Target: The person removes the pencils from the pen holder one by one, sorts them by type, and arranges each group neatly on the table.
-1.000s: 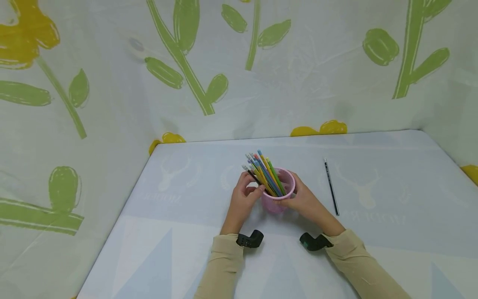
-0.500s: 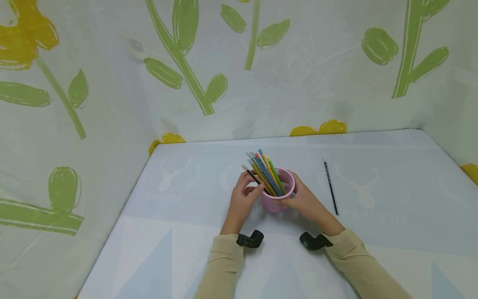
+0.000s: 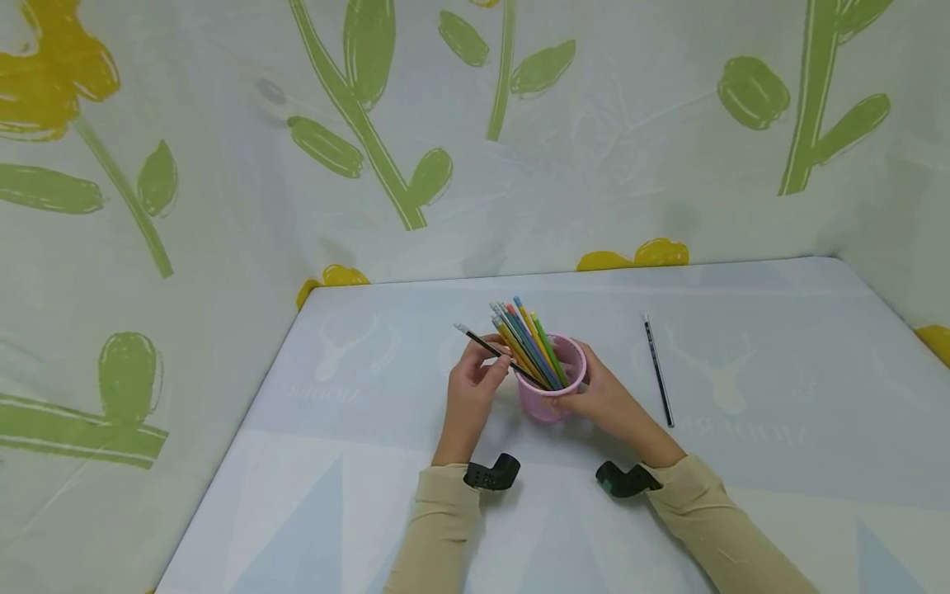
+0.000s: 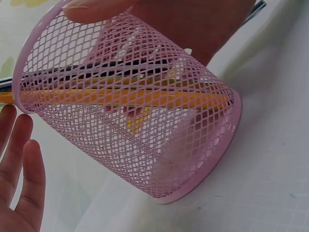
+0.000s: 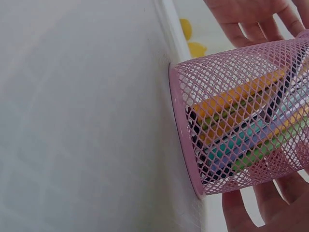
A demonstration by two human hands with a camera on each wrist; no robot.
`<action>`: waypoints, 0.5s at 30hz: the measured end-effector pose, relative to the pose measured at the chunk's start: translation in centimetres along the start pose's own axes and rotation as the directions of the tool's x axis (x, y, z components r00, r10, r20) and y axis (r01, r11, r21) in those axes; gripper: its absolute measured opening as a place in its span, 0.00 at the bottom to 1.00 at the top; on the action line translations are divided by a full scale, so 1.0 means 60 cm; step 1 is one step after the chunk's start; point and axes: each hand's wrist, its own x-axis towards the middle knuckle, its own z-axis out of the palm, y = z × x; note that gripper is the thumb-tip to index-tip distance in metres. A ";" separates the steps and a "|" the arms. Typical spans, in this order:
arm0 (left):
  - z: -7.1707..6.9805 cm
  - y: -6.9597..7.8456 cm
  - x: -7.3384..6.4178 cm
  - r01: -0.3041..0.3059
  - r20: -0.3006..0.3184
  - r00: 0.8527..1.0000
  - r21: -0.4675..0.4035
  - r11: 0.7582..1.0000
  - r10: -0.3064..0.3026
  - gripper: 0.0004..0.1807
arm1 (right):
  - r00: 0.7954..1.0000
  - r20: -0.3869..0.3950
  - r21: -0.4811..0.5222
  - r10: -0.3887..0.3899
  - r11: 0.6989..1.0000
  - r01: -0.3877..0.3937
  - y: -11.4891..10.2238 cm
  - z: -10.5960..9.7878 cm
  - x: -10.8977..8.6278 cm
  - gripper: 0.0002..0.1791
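Observation:
A pink mesh pencil cup (image 3: pixel 545 407) stands on the table, with several coloured pencils (image 3: pixel 531 345) leaning left inside it. My right hand (image 3: pixel 607 402) grips the cup from the right, thumb near the front of the rim. Between thumb and fingers, my left hand (image 3: pixel 467 396) pinches a black pencil (image 3: pixel 478 339) with a white eraser end. That pencil slants over the left rim, its lower end in the cup. In the right wrist view, the pencils reach down to the base inside the mesh cup (image 5: pixel 182 130).
Another black pencil (image 3: pixel 658 371) lies on the table to the right of my right hand. The pale patterned table (image 3: pixel 356 511) meets a flowered cloth wall (image 3: pixel 475 206) at the back and left. Black wrist devices (image 3: pixel 493 473) sit at both cuffs.
My left hand has drawn slightly away to the left, and the black pencil has tilted lower and further left, apart from the bundle. The right hand and cup have stayed put.

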 end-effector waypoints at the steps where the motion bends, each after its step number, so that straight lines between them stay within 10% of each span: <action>1: -0.001 0.000 0.001 -0.003 -0.004 1.000 -0.019 1.000 0.003 0.08 | 1.000 -0.001 -0.001 0.001 1.000 -0.001 0.000 0.000 0.000 0.48; 15: -0.010 -0.018 0.006 0.029 -0.035 0.999 -0.154 0.988 -0.035 0.10 | 1.000 -0.003 -0.003 -0.019 1.000 0.019 0.005 -0.002 0.002 0.49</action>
